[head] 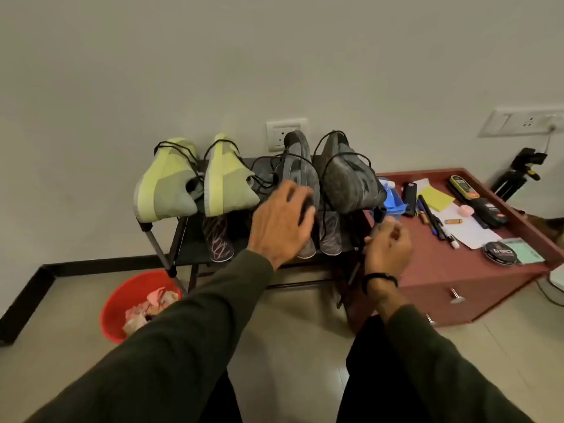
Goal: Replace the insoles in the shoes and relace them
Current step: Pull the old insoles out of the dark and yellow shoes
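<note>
Four shoes sit on top of the rack [158, 236], leaning toes-up on the wall: a green pair, left one [164, 181] and right one [227, 178], and a grey pair, left one [300, 169] and right one [348, 175]. There's only the head view, so that's all I've got to go on. Black laces [328, 166] are draped loose over all four, not threaded as far as I can see, so I'd say relacing hasn't started. On the shelf below I can make out three insoles: one under the green pair [218, 239] and two under the grey pair [331, 236], the third mostly hidden behind my wrist. So they're all out of the shoes, meaning pretty much the whole job is left. My left hand [282, 221] is at the heel of the left grey shoe, fingers spread and bent over it; can't tell if it actually has a grip or is just touching. My right hand [387, 242] is by the rack's right post, fingers curled in, maybe pinching something small, but it's too blurry to call. Other stuff: a red bin [122, 303] of scraps on the floor to the left, and a red cabinet [442, 270] on the right with pens, sticky notes and a polish tin [500, 253].
</note>
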A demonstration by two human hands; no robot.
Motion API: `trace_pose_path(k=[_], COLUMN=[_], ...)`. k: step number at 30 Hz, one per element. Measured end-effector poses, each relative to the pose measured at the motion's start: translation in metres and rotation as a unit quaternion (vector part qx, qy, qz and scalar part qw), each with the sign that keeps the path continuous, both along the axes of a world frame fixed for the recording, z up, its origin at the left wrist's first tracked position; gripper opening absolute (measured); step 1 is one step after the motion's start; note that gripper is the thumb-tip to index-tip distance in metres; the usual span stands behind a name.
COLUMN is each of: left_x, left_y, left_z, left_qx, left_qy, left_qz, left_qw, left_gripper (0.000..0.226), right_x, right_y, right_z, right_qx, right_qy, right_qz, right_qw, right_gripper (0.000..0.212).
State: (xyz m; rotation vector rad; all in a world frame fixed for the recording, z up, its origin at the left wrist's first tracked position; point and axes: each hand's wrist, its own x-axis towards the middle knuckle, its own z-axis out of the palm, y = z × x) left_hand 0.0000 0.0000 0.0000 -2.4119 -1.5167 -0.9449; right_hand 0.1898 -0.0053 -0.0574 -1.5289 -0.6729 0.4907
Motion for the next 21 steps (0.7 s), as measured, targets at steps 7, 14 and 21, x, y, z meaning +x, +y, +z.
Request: trace_pose_path(k=[7, 14, 21], left_x=[-0.008, -0.01, -0.005], left_y=[0.05, 0.057, 0.063], left_z=[0.017, 0.008, 0.006], left_qx=[-0.275, -0.41, -0.42], left_qy=[-0.408, -0.577, -0.518], left_qz=[0.158, 0.045, 0.046], left_qw=[0.856, 0.705, 0.744], left_gripper=[0.067, 0.058, 0.095], right_x=[0.046, 0.052, 0.07], right_y=[0.058, 0.073, 0.086], right_z=[0.049, 0.056, 0.054], right_qx=[0.037, -0.046, -0.148], right_qy=[0.015, 0.032, 0.074], right_qz=[0.081, 0.232, 0.351], right_qw=[0.996, 0.971, 0.922], right_gripper=[0.044, 0.038, 0.062])
